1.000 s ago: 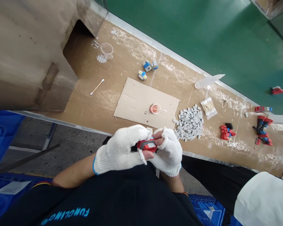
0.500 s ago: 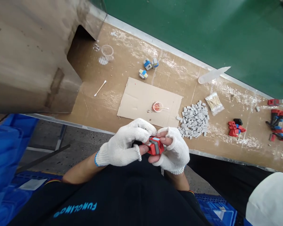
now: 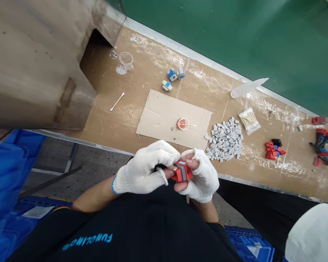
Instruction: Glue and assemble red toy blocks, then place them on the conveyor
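Both hands wear white knit gloves with bare fingertips and meet at the table's near edge. My left hand (image 3: 147, 168) is closed on the left side of a small red and grey plastic toy part (image 3: 182, 172). My right hand (image 3: 200, 174) grips the same part from the right, thumb below and fingers above. Glove and fingers hide much of the part. Just beyond the hands lies a cardboard sheet (image 3: 158, 112). On it stands a small clear cup (image 3: 183, 123) with reddish content and a cotton swab (image 3: 190, 125) leaning in it.
A heap of small grey plastic pieces (image 3: 225, 140) lies to the right, beside a bag of cotton swabs (image 3: 249, 120). Blue and grey toy parts (image 3: 171, 75) sit farther back. Red toy parts (image 3: 273, 150) are at right. A metal housing (image 3: 41, 65) stands at left. A person's white cap (image 3: 314, 233) shows lower right.
The red and grey part has turned slightly and shifted a little right in my fingers. Both hands stay closed on it. The whole view has moved slightly.
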`<state>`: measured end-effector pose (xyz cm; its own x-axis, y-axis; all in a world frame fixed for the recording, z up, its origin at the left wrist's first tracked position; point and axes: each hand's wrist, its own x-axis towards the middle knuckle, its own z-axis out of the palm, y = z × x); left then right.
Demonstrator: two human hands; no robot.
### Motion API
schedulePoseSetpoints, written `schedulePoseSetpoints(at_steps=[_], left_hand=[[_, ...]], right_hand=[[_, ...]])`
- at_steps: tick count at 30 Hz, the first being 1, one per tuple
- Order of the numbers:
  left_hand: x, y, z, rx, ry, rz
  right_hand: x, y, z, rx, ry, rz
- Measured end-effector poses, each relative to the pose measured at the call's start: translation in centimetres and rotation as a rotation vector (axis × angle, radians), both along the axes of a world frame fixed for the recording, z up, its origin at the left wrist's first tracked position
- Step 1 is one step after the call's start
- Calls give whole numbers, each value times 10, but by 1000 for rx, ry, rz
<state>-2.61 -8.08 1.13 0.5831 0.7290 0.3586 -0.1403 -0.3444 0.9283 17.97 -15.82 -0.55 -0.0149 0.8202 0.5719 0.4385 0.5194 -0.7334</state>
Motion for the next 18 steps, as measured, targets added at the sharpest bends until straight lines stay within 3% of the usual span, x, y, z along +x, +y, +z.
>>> schedulePoseSetpoints(at_steps=[7,14,18], left_hand=[[1,1,0,26,83,20],[-4,6,1,211,106,13],[-6,6,3,235,128,0]], right_hand=[[0,-3,-6,0,14,-26],[4,-3,-1,-10,-111,-37],[3,-4,-3,0,-77,-33]])
